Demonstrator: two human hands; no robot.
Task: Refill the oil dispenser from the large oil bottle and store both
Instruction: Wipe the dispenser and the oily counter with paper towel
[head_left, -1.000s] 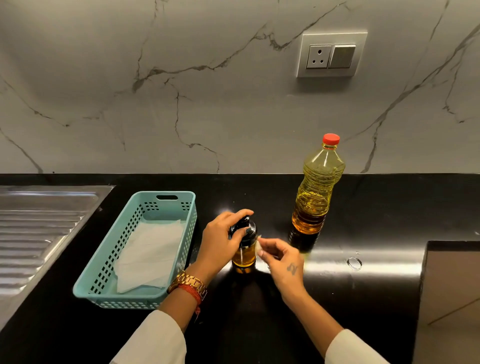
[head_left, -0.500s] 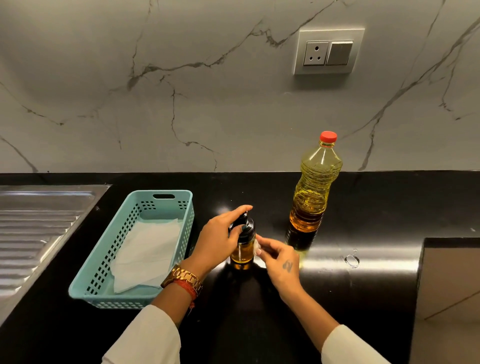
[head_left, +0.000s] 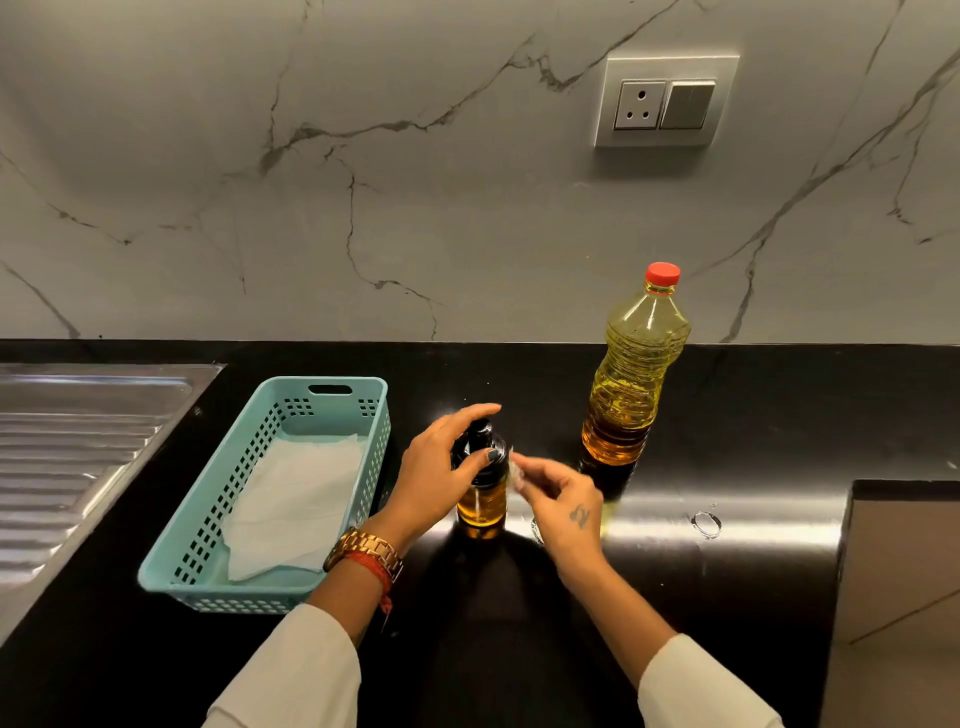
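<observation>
The small glass oil dispenser (head_left: 481, 505) stands on the black counter with amber oil in its lower part. My left hand (head_left: 434, 467) is wrapped around its black top, the index finger arched over it. My right hand (head_left: 563, 506) is just right of the dispenser's neck and pinches a small pale scrap (head_left: 515, 470), blurred, against the cap's side. The large oil bottle (head_left: 631, 384) stands upright behind and to the right, red cap on, more than half full. Neither hand touches it.
A teal slotted basket (head_left: 234, 597) lined with a white paper towel (head_left: 291, 509) sits to the left of the dispenser. A steel sink drainboard (head_left: 62, 457) lies at far left. A small clear ring (head_left: 706, 524) rests on the counter at right.
My right hand has risen from beside the dispenser's body to its neck with the pale scrap. My left hand stays on the black top.
</observation>
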